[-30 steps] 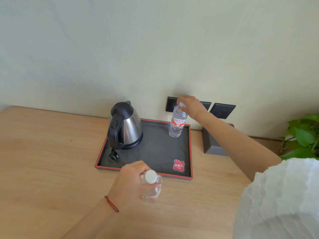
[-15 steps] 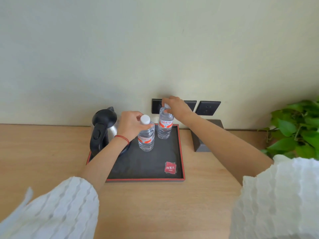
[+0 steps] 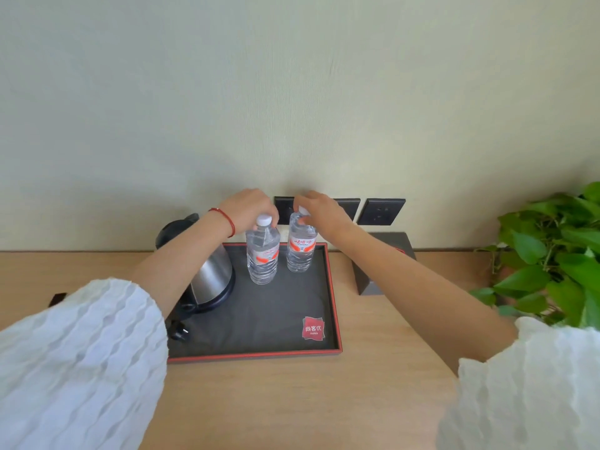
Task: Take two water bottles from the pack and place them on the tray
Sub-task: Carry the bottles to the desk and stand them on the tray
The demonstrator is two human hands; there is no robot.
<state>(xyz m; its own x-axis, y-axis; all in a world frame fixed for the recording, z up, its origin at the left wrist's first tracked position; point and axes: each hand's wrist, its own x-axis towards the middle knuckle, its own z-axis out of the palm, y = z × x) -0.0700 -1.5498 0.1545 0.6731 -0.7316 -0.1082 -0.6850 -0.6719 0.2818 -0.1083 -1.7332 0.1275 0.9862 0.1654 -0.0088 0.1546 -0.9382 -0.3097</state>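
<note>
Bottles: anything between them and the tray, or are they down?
Nothing visible is in the way. Both bottles, left and right, stand upright on the tray, right of the kettle. The left hand and right hand grip their caps.

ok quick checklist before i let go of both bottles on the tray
1. Left water bottle upright, base on the tray: ok, it stands beside the kettle.
2. Right water bottle upright on the tray: ok, near the far edge.
3. Gap between the two bottles: ok, they stand apart, not touching.
4. Left bottle clear of the kettle: ok, a strip of tray mat shows between them.
5. Grip: left hand and right hand each hold a bottle at the cap; not ok to count as released yet.
6. Caps screwed tight: cannot tell, fingers cover part of them.
</note>
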